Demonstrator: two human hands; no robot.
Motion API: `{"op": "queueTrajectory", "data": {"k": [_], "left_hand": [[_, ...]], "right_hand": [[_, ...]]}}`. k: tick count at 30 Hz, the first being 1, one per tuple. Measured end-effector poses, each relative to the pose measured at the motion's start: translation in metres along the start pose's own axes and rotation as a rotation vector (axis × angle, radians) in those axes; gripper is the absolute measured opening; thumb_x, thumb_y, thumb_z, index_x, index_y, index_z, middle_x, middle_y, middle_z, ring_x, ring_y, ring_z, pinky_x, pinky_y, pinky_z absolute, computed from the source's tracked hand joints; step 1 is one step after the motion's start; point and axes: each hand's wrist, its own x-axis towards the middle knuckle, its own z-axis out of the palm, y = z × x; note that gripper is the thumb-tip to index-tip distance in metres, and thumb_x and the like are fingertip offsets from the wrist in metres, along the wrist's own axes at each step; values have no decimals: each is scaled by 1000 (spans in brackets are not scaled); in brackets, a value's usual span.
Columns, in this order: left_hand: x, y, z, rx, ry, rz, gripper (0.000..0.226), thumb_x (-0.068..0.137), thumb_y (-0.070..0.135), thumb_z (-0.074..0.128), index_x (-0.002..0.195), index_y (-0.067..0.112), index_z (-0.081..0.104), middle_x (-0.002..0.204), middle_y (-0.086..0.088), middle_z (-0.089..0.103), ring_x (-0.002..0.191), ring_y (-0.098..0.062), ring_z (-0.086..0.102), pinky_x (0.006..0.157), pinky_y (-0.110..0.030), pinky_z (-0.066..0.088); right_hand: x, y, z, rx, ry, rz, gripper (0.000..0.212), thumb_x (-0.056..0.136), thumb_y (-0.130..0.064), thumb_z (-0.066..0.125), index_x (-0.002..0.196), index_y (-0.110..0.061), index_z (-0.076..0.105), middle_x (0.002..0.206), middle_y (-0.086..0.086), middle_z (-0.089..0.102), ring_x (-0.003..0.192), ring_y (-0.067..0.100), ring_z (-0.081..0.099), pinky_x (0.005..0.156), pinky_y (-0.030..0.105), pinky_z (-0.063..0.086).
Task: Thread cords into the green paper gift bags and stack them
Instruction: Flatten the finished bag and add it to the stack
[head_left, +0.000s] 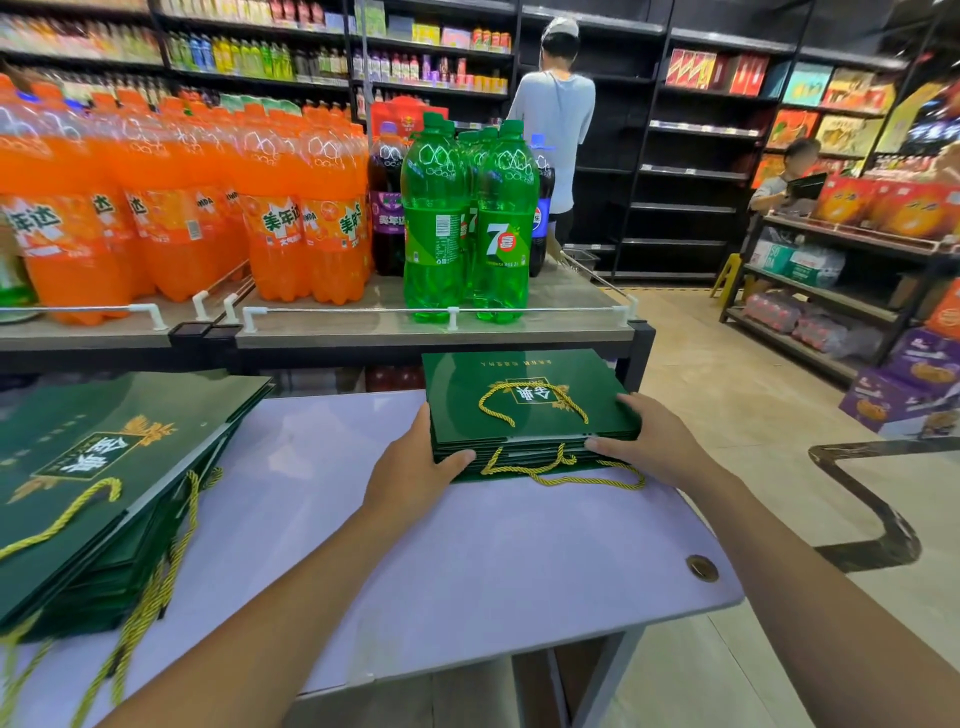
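Observation:
A small stack of flat green paper gift bags (498, 382) lies at the far right of the pale table (467, 566). Yellow cords (566, 475) hang from its near edge, and one cord loops over the top bag. My left hand (415, 467) grips the stack's near left corner. My right hand (649, 441) holds its near right corner, fingers on the top bag. A bigger stack of the same green bags (104, 467) with yellow cords lies at the table's left.
A display shelf (426, 332) with orange, purple and green soda bottles stands right behind the table. One person (558, 119) stands at the back shelves; another sits at the right by boxed goods. Tiled floor lies to the right.

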Motion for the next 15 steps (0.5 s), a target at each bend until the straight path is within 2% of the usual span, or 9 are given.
{"op": "queueTrajectory", "data": {"k": [5, 7, 11, 13, 15], "left_hand": [[-2, 3, -1, 52, 14, 1, 75, 82, 63, 69, 142, 51, 27, 119, 26, 68, 102, -16, 67, 83, -42, 58], [-1, 2, -2, 76, 14, 19, 75, 86, 63, 67, 147, 50, 26, 123, 25, 67, 105, -17, 67, 84, -41, 58], [0, 6, -4, 179, 5, 22, 71, 86, 65, 67, 145, 45, 33, 121, 18, 69, 101, -19, 66, 79, -37, 57], [2, 8, -6, 232, -5, 13, 72, 85, 63, 71, 143, 42, 35, 116, 15, 69, 93, -18, 62, 73, -34, 53], [3, 9, -9, 271, -16, 1, 72, 85, 60, 72, 144, 39, 36, 111, 12, 69, 91, -19, 59, 73, -35, 53]], "right_hand": [[-2, -4, -1, -30, -2, -14, 87, 74, -58, 85, 144, -17, 55, 123, -7, 57, 113, 12, 53, 88, 28, 42], [-2, -5, -2, -33, -5, -11, 84, 75, -57, 85, 143, -17, 55, 121, -6, 58, 111, 13, 54, 85, 27, 42], [-3, -5, -3, -42, -17, -5, 83, 75, -63, 82, 141, -19, 57, 115, -9, 57, 106, 11, 53, 74, 16, 38], [-3, -3, -2, -54, -32, 10, 91, 73, -72, 78, 143, -18, 55, 116, -9, 55, 107, 11, 52, 74, 18, 38], [-4, -5, -2, -72, -46, 27, 101, 70, -80, 73, 147, -17, 51, 121, -6, 53, 112, 13, 52, 82, 25, 42]]}}
